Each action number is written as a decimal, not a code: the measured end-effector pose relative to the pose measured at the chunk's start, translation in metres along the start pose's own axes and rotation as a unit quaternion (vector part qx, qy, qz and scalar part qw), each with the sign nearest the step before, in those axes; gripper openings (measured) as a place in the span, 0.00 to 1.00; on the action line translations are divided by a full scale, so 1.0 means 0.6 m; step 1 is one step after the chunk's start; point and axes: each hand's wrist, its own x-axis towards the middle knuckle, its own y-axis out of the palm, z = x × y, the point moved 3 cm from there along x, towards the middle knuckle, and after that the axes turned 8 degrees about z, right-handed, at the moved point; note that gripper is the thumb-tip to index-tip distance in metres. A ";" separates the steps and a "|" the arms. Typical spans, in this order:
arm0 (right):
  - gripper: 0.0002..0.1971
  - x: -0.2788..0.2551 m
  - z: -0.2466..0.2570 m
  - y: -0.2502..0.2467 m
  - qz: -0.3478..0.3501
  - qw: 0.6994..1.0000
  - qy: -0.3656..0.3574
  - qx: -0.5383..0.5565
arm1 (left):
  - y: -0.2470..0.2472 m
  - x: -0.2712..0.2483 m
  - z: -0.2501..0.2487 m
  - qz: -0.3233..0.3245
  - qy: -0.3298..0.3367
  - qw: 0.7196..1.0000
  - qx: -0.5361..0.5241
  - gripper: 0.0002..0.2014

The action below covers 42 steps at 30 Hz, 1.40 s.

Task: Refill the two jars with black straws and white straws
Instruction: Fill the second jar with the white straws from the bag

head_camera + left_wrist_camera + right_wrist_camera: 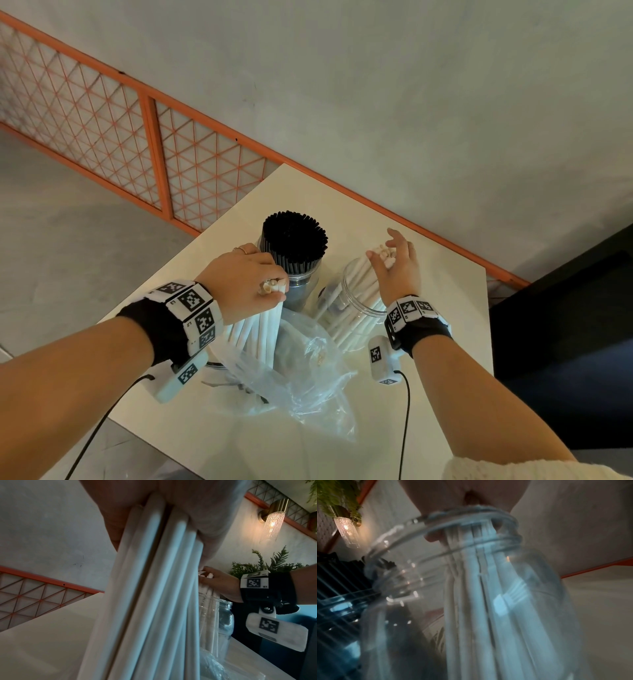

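White straws (255, 329): head view, a bundle gripped near its top by the left hand (241, 281), fingers curled round it, lower ends inside a clear plastic bag (308, 370) on the near part of the white table (359, 212). Right of it a clear jar (356, 308) holds more white straws; the right hand (397, 263) is at their tops, fingers loosely spread, exact contact hard to tell. Far-left jar is packed with black straws (293, 240), partly blocked by the left hand. Orange lattice railing (102, 113) beyond.

Left wrist view: bundle (154, 588) fills the frame and hides most of the table; right hand (217, 582) with straw tips at its fingers; wall lamp (272, 520) and fern (267, 563) behind.

Right wrist view: blurred; jar rim (453, 524) and straws (479, 601) seen through the wall, palm cut off at the top, black straws dark at left.
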 end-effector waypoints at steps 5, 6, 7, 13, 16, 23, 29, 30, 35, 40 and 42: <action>0.17 0.008 -0.001 -0.004 -0.032 0.999 -0.016 0.003 | 0.001 0.002 0.001 0.002 -0.001 1.000 0.003 0.26; 0.16 0.010 -0.001 -0.003 -0.032 0.999 -0.020 -0.003 | 0.000 0.002 0.001 0.002 0.000 1.000 0.005 0.26; 0.15 0.011 -0.001 -0.003 -0.032 0.999 -0.024 -0.009 | 0.000 0.002 0.001 0.001 0.000 1.000 0.007 0.26; 0.12 0.019 0.001 -0.007 -0.042 0.999 -0.028 -0.003 | 0.001 0.002 0.002 -0.005 -0.001 1.000 0.008 0.27; 0.16 0.017 -0.006 -0.001 -0.010 0.999 -0.035 -0.032 | -0.001 0.003 0.000 -0.015 0.004 1.000 0.004 0.26; 0.27 0.012 -0.004 -0.007 0.022 0.996 -0.013 -0.086 | -0.004 0.001 -0.003 -0.012 0.003 1.000 0.013 0.28; 0.24 0.017 0.000 -0.023 0.071 0.991 0.012 -0.116 | 0.002 0.005 0.003 -0.005 -0.006 1.000 0.001 0.26; 0.25 0.018 0.002 -0.028 0.052 0.993 0.007 -0.109 | 0.003 0.005 0.003 -0.005 -0.007 1.000 0.001 0.26; 0.21 -0.012 0.015 -0.061 -0.045 0.997 -0.037 -0.052 | -0.001 0.002 0.000 -0.007 -0.010 1.000 -0.008 0.27; 0.14 -0.084 -0.006 -0.061 -0.066 0.997 -0.009 -0.048 | -0.002 -0.002 -0.001 -0.004 -0.002 1.000 -0.015 0.28; 0.17 -0.094 -0.014 -0.044 -0.037 0.996 -0.013 -0.079 | -0.002 -0.002 -0.002 0.000 0.000 1.000 -0.008 0.28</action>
